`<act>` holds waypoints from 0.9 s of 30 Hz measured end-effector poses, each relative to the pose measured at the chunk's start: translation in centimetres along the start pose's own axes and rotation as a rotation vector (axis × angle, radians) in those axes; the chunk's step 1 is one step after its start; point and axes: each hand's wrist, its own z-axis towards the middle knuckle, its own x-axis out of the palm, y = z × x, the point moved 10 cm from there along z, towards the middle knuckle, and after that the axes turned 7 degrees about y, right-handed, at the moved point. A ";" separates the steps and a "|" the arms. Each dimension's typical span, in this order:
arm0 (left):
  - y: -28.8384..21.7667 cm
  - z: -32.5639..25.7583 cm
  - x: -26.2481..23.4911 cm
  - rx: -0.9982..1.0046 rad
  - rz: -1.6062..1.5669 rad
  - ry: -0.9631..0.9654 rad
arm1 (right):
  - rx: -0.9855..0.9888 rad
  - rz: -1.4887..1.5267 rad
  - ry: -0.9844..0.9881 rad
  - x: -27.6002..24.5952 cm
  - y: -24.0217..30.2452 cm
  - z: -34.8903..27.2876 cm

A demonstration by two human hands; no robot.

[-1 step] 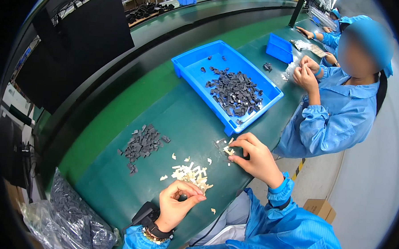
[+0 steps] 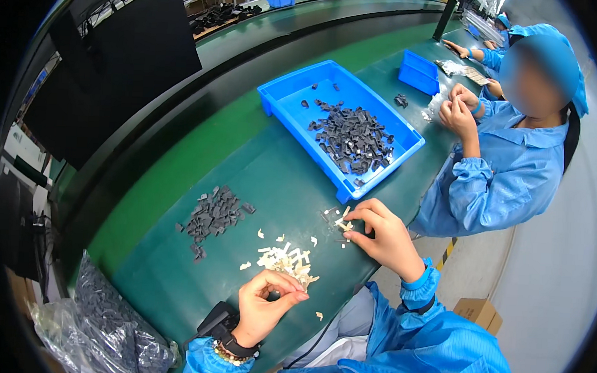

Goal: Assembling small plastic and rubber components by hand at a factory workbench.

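Observation:
My left hand (image 2: 267,304) is over the near edge of a pile of small cream-coloured plastic pieces (image 2: 287,261). Its thumb and forefinger are pressed together at the tips; whatever they may pinch is too small to make out. To the right, my right hand (image 2: 384,238) rests by the bench edge with thumb and forefinger apart. Between and beside those fingertips lie a few cream pieces (image 2: 343,224) and some tiny clear or dark bits. Small dark grey plastic parts (image 2: 216,214) form a loose heap beyond my left hand.
A blue tray (image 2: 294,129) of similar dark parts stands on the green bench (image 2: 155,273). At lower left sits a clear plastic bag (image 2: 116,325) full of dark parts. On the right, a co-worker in blue (image 2: 512,176) handles something small near a blue bin (image 2: 418,73).

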 end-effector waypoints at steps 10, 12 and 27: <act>-0.5 0.3 0.3 0.013 0.014 0.023 | 0.103 0.032 -0.107 -0.5 -1.2 -0.5; -0.4 0.2 0.4 0.007 0.011 0.025 | 0.087 0.046 -0.105 -0.3 -1.4 -0.6; -1.5 -0.5 -0.9 0.049 0.126 -0.144 | 0.032 0.376 -0.041 2.2 1.0 -0.9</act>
